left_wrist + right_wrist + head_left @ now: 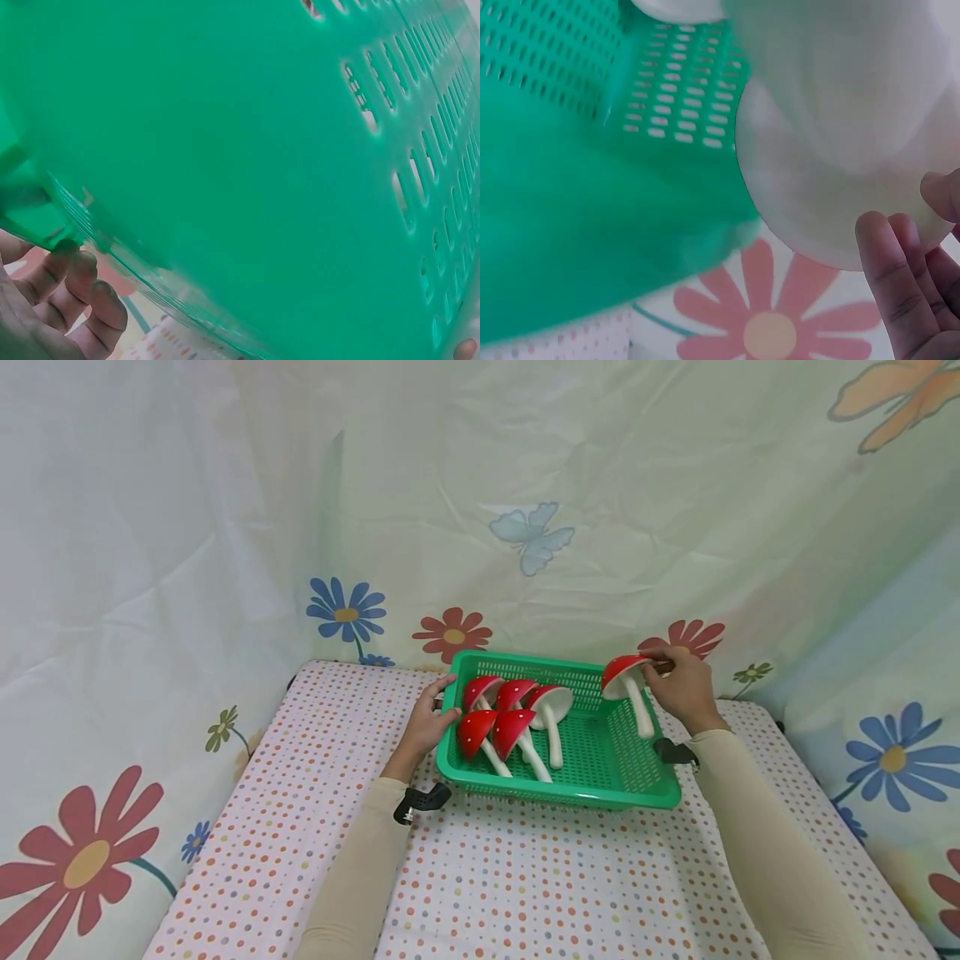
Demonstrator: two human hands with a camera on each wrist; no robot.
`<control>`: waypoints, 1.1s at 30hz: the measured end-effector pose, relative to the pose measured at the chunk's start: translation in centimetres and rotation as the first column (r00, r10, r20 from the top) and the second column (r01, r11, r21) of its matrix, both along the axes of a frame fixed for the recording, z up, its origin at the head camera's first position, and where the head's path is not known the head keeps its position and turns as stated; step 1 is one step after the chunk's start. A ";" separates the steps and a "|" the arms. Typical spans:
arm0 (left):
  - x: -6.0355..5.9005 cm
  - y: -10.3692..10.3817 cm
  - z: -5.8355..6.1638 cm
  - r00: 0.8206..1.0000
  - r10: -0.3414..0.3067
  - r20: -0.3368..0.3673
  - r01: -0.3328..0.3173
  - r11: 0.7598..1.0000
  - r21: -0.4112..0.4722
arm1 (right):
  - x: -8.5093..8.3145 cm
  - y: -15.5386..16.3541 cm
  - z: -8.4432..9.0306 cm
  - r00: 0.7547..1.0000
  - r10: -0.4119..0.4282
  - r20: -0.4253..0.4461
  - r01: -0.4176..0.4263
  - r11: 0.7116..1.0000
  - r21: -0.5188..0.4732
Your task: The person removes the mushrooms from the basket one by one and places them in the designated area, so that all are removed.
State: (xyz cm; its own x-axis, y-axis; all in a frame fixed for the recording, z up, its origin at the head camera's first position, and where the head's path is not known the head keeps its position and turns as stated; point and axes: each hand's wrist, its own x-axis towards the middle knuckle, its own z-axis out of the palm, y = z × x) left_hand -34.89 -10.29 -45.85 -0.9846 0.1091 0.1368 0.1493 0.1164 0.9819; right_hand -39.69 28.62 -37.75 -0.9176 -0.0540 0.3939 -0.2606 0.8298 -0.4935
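Note:
A green plastic basket (585, 792) with slotted walls sits on the table. Several toy mushrooms (513, 727), red caps with white dots and white stems, lie in its left half. My left hand (429, 727) grips the basket's left rim, and in the left wrist view curled fingers (105, 315) show at the basket's edge. Over the right end of the basket, my right hand (684, 685) pinches another toy mushroom (624, 675) by the cap's edge, its stem pointing down. In the right wrist view, the pale underside of that cap (802, 202) sits between thumb and fingers.
A white tablecloth (480, 877) with coloured dots covers the table. Behind it hangs a pale curtain (420, 510) printed with flowers and butterflies, close to the basket's far side. More of this cloth hangs at the left and right.

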 end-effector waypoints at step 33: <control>-2.1 0.1 -3.2 0.998 0.050 -0.026 -0.049 0.998 0.043 | 1.8 11.2 -1.2 0.962 -0.249 0.110 0.252 0.968 -0.009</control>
State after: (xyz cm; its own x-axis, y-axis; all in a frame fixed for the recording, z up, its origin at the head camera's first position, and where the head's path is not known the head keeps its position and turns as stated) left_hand -36.99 -10.20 -49.08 -0.9845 0.0541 0.1668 0.1709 0.0832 0.9818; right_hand -37.91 39.77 -39.00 -0.9376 0.1906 0.2907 0.0097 0.8502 -0.5264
